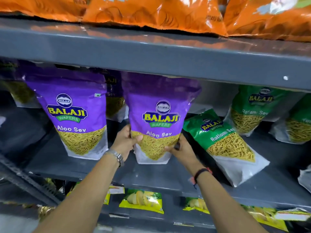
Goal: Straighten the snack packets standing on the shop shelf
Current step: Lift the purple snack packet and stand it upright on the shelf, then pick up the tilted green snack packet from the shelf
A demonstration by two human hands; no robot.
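Observation:
A purple Aloo Sev packet point(158, 115) stands upright at the middle of the grey shelf point(80, 167). My left hand point(127, 140) grips its lower left edge, and my right hand point(180, 148) grips its lower right edge. A second purple Aloo Sev packet point(72, 115) stands upright just to the left, untouched. To the right, a green Ratlami Sev packet point(223, 145) leans over, tipped to the left with its base out to the right. Another green packet point(252, 108) stands further back on the right.
Orange bags point(151, 12) fill the shelf above, whose grey front edge point(151, 52) overhangs the packet tops. More purple packets point(114, 98) stand behind the front row. Yellow-green snack packets point(143, 200) lie on the shelf below. A white packet edge point(305, 180) shows at far right.

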